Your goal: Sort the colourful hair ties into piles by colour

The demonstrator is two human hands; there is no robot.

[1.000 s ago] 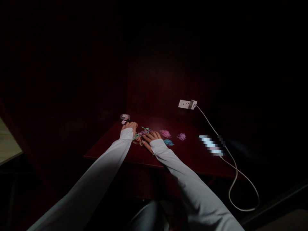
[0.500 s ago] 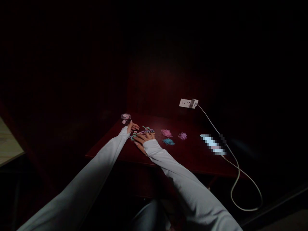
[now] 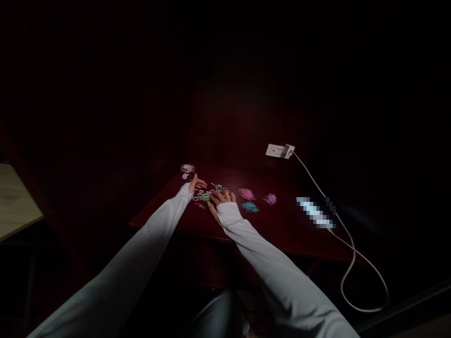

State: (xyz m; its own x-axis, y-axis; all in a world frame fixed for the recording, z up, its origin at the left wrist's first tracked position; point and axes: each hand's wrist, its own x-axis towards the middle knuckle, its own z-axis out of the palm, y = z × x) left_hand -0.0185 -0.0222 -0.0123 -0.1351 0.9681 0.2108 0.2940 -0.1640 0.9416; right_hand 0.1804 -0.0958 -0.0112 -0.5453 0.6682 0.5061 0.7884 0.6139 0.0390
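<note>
Coloured hair ties (image 3: 203,195) lie loosely spread on the dark red table (image 3: 197,227), in green, purple, pink and other shades. At their left edge, my left hand (image 3: 197,184) is turned on its side with fingers stretched out and nothing in it. Palm down over the right part of the ties rests my right hand (image 3: 221,201), fingers spread; what lies beneath the palm is hidden. Right of it are a pink pile (image 3: 246,194), a blue pile (image 3: 250,206) and a purple pile (image 3: 270,199) of thin small pieces.
A small clear round container (image 3: 187,168) with pink items stands at the back left. On the right lies a phone-like blurred device (image 3: 315,212) with a white cable (image 3: 347,232) running to a charger in the wall socket (image 3: 278,150). A pale wooden surface (image 3: 17,202) shows far left.
My left hand has gone from resting palm down to turned on its side at the left edge. My right hand swept left over the ties, then came back right.
</note>
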